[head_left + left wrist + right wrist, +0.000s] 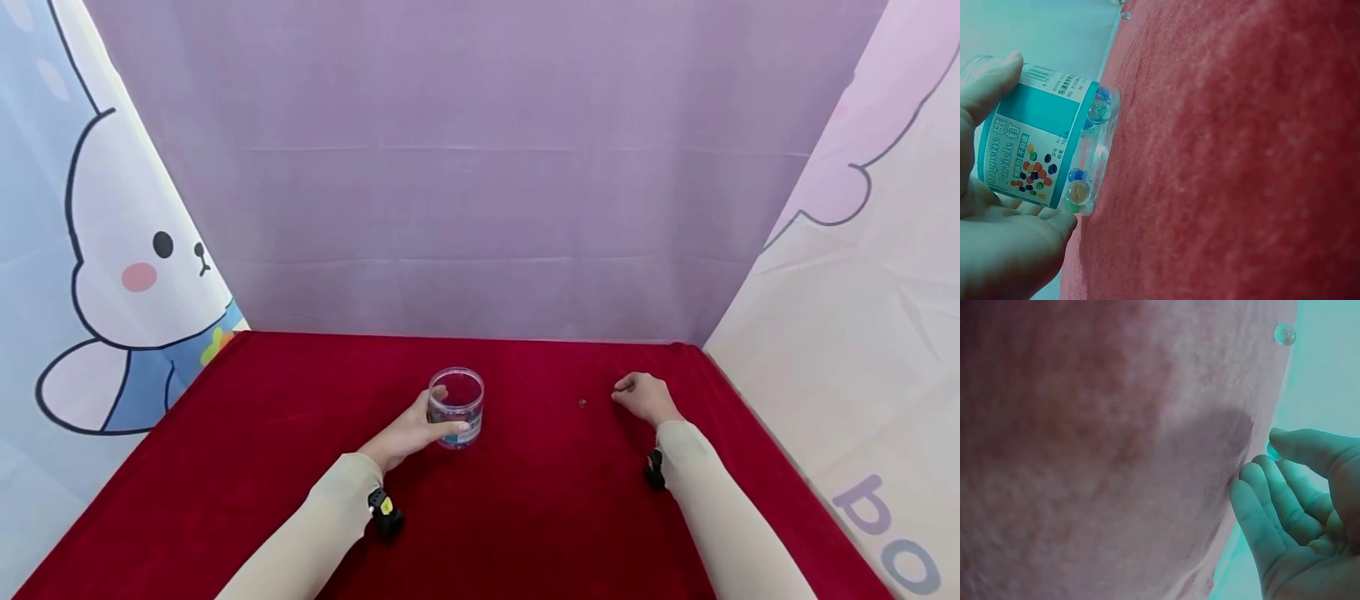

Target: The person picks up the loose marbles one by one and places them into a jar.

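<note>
My left hand (416,429) grips a clear plastic jar (456,408) from its left side, thumb in front. The jar is upright and lidless, its base down at the cloth. In the left wrist view its teal and white label (1029,137) faces the camera, and several glass marbles (1079,190) lie at the bottom. Over on the right, my right hand (647,398) is low at the cloth. Its thumb and a fingertip pinch a small glass marble (1272,451), partly hidden by the thumb. Another clear marble (582,403) lies on the cloth, left of that hand.
Red cloth (525,508) covers the table. A lilac curtain (480,183) hangs along the back edge. Printed panels stand at both sides, a cartoon animal on the left one (135,250) and letters on the right one (840,375).
</note>
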{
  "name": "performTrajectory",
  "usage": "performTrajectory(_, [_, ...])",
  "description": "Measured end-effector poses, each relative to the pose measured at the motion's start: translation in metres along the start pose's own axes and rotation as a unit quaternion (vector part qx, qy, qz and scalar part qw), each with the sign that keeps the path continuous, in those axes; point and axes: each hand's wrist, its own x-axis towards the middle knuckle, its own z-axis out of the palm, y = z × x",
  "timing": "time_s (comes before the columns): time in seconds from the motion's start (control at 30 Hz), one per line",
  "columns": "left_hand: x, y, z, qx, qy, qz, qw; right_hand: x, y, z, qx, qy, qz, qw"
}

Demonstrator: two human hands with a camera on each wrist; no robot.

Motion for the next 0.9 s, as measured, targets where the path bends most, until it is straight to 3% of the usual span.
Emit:
performTrajectory(0.37, [-0.003, 0.005, 0.001, -0.007, -0.003, 0.009, 0.9999, -0.001, -0.016, -0.002, 0.047, -0.001, -0.008, 0.9988])
performTrajectory(0.9, [-0.001, 0.004, 0.001, -0.007, -0.005, 0.011, 0.9999, -0.005, -0.039, 0.008, 0.075, 0.013, -0.06, 0.9953])
